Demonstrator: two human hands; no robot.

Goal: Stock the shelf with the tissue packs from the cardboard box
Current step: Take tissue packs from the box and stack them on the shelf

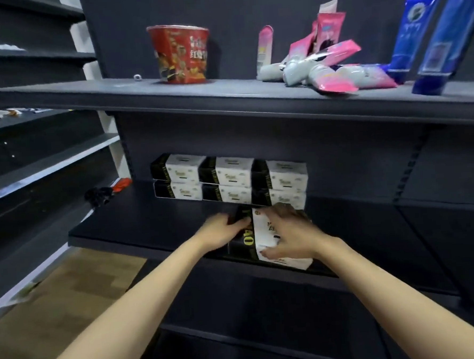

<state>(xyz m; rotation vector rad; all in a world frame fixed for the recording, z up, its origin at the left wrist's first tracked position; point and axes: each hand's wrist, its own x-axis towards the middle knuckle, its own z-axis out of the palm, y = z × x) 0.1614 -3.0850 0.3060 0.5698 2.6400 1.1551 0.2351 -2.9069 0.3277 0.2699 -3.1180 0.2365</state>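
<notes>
I have both hands on 1 tissue pack (264, 238) at the near edge of the shelf (139, 227): left hand (222, 228) gripping its dark left end, right hand (290, 235) curled over its white top. Its long axis runs near to far, toward 6 stacked packs (230, 179) just beyond. I read "40" in yellow; other print is blurred.

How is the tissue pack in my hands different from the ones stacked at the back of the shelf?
The held tissue pack lies at the shelf's front edge, lengthwise toward you, gripped by the left hand and right hand. The stacked packs sit untouched at the back, two high. Both share black-and-white wrapping.
</notes>
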